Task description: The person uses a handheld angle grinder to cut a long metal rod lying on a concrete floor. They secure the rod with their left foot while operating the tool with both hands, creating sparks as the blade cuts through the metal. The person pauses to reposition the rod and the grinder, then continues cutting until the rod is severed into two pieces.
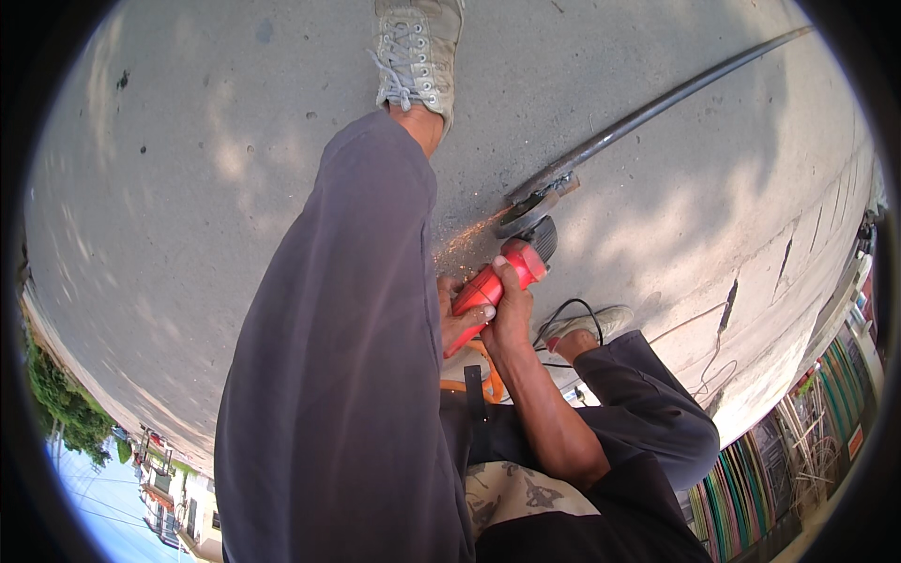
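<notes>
A red angle grinder [483,293] is gripped in both hands, in front of my body. My left hand [458,317], partly hidden behind my raised left leg, closes round the rear of its body. Further forward, my right hand [511,310] wraps round the body behind the gear head, thumb on top. The disc under the dark guard [540,236] meets the near end of a long dark metal pipe [648,108] that lies on the ground. At that end is a short metal piece [567,184]. Orange sparks [469,236] spray leftward from the contact.
Concrete ground [235,122] spreads around, with cracks at the right. A black cord [572,305] loops near my right shoe [605,324]; my left shoe [418,56] is planted ahead. Something orange [486,371] sits below the grinder. Striped panels [746,479] stand lower right.
</notes>
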`<control>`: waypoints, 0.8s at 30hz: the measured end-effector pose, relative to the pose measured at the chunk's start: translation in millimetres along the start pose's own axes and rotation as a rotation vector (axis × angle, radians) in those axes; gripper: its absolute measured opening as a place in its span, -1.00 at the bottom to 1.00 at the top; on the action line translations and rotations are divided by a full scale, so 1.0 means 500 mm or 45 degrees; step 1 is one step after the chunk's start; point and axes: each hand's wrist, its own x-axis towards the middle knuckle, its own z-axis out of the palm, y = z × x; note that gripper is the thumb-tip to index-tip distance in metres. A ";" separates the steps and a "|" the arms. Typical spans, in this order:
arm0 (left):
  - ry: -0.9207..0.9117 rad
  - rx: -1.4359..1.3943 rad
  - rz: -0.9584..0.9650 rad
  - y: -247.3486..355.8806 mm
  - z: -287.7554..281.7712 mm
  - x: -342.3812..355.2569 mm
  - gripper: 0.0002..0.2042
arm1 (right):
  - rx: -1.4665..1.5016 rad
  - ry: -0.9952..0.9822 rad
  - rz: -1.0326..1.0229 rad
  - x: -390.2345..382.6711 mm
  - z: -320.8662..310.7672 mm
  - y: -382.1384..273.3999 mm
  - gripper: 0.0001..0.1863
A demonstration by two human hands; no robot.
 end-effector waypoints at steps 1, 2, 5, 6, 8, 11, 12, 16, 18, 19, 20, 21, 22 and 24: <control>-0.008 -0.009 -0.011 0.001 -0.001 0.002 -0.12 | -0.001 -0.002 0.001 0.001 0.000 -0.001 -0.68; -0.006 -0.010 -0.012 0.002 -0.002 0.004 -0.12 | -0.005 -0.005 0.016 0.001 0.001 -0.002 -0.68; -0.013 0.106 0.009 0.020 -0.010 0.007 -0.12 | 0.004 -0.016 0.024 0.011 -0.008 -0.004 -0.68; -0.048 0.063 -0.010 0.028 -0.016 0.004 -0.12 | 0.017 -0.027 0.020 0.014 -0.013 -0.004 -0.68; -0.076 0.023 -0.031 0.028 -0.018 -0.001 -0.11 | 0.015 -0.037 0.017 0.006 -0.006 -0.005 -0.68; -0.018 -0.048 0.026 -0.002 -0.001 0.001 -0.12 | 0.001 -0.044 0.037 0.000 -0.003 0.001 -0.68; -0.014 -0.023 0.014 -0.013 0.003 0.003 -0.13 | -0.008 -0.049 0.054 0.001 -0.004 0.006 -0.68; 0.000 0.007 -0.003 0.006 0.000 -0.007 -0.15 | -0.007 -0.050 0.012 0.014 -0.021 0.014 -0.67; -0.014 -0.057 -0.007 0.019 -0.009 -0.011 -0.16 | -0.008 -0.073 0.017 0.008 -0.014 0.008 -0.67; -0.028 -0.121 -0.013 0.023 -0.016 -0.013 -0.16 | -0.008 -0.077 0.023 0.005 -0.006 0.005 -0.67; -0.022 -0.119 -0.018 0.025 -0.022 -0.013 -0.16 | -0.009 -0.066 0.019 0.003 0.000 0.000 -0.68; -0.011 -0.058 -0.004 0.026 -0.027 -0.014 -0.17 | -0.010 -0.054 0.016 0.000 0.006 0.000 -0.68; -0.022 -0.008 0.028 0.033 -0.017 -0.003 -0.18 | -0.014 -0.042 -0.001 0.006 0.000 -0.010 -0.68; -0.069 -0.009 0.059 0.042 0.000 0.015 -0.18 | -0.008 0.010 -0.017 0.019 -0.016 -0.028 -0.69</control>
